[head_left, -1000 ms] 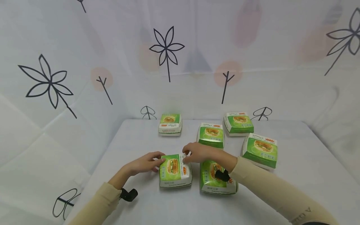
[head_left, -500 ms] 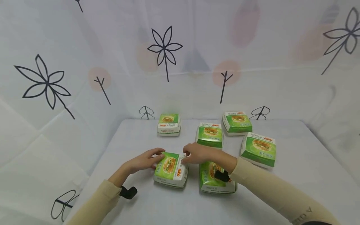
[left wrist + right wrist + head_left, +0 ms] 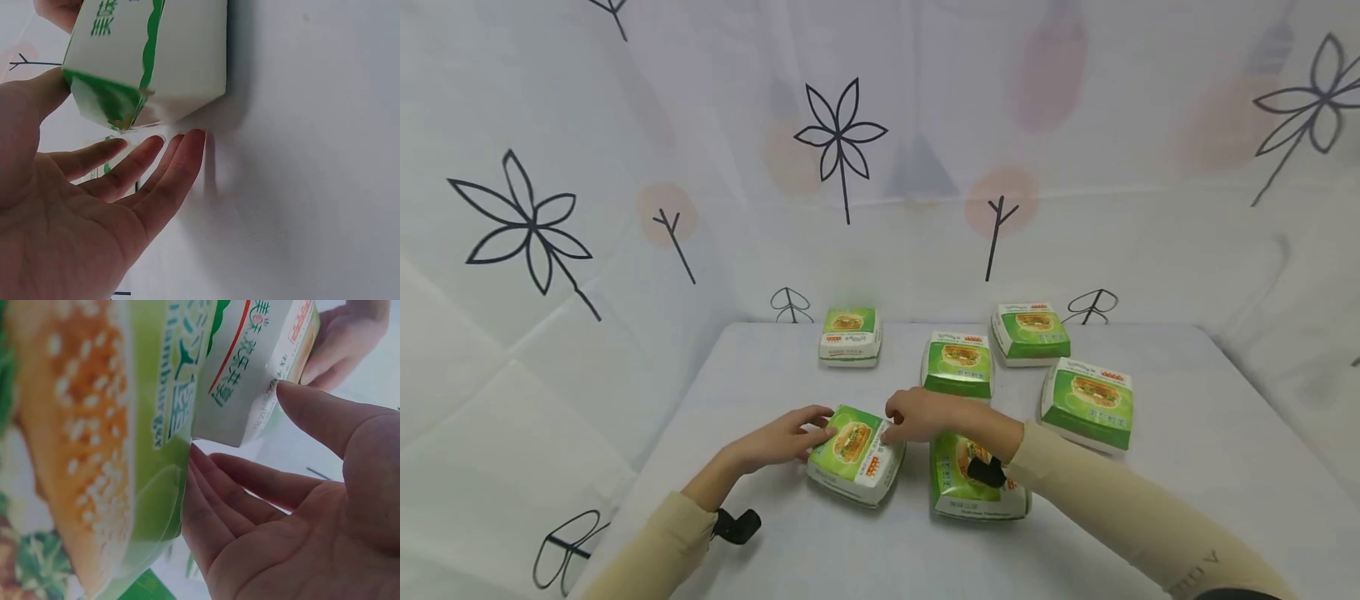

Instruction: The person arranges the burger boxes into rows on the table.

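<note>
A green-and-white burger box (image 3: 852,454) with a hamburger picture sits between both hands in the head view, turned at an angle. My left hand (image 3: 782,436) holds its left corner, thumb on the upper edge; in the left wrist view the other fingers (image 3: 178,165) extend by the box's lower corner. On the opposite side my right hand (image 3: 921,414) has its thumb at the white panel of the same box. Seen from the right wrist, that thumb (image 3: 319,409) meets the upper edge and the fingers lie near the lower corner. Part of the contact is hidden.
A second burger box (image 3: 966,483) lies under the right forearm. Behind the hands stand a box (image 3: 850,337) at back left, another (image 3: 958,362) near the middle, one (image 3: 1032,333) at back right and one (image 3: 1088,402) at right. A printed cloth (image 3: 880,258) hangs behind the white table.
The held burger box has turned clockwise, as seen from above, and shifted slightly left. Both hands stay at its sides. The other boxes have kept their places; the head view shifted a little.
</note>
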Demonstrator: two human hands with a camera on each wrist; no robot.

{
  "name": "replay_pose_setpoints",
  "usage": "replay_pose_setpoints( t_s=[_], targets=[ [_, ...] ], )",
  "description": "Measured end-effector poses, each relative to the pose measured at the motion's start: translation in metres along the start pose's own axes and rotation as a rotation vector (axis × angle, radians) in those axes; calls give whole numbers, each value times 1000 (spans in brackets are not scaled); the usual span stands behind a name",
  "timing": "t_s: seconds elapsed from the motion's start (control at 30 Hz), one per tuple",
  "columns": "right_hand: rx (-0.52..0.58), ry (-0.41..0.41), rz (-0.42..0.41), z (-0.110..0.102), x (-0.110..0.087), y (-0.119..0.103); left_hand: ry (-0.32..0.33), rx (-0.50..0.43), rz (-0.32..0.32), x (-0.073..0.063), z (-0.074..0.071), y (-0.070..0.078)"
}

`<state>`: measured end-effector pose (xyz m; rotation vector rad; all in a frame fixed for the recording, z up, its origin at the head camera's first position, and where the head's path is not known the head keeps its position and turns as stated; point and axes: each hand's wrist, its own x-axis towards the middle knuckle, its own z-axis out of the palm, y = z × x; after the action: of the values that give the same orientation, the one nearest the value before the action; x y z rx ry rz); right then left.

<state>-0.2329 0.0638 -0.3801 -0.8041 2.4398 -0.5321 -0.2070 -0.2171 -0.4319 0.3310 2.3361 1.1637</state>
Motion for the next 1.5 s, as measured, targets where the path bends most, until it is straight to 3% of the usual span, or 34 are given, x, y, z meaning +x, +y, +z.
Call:
replay_pose_setpoints(
  t_s=[0.23,0.63,1.03,1.5],
  targets=[
    [4,-6,30,0,-3,-2,12,20,17,6,-5,0],
    [21,8,2,-4,1,-2,-10,-21,9,-5,-6,-9],
    [-4,10,47,3,-2,-7,-19,-7,40,4,-10,-5],
    [40,-1,52,-2,1,-8,-10,-30,27,-2,-8,-4]
  ],
)
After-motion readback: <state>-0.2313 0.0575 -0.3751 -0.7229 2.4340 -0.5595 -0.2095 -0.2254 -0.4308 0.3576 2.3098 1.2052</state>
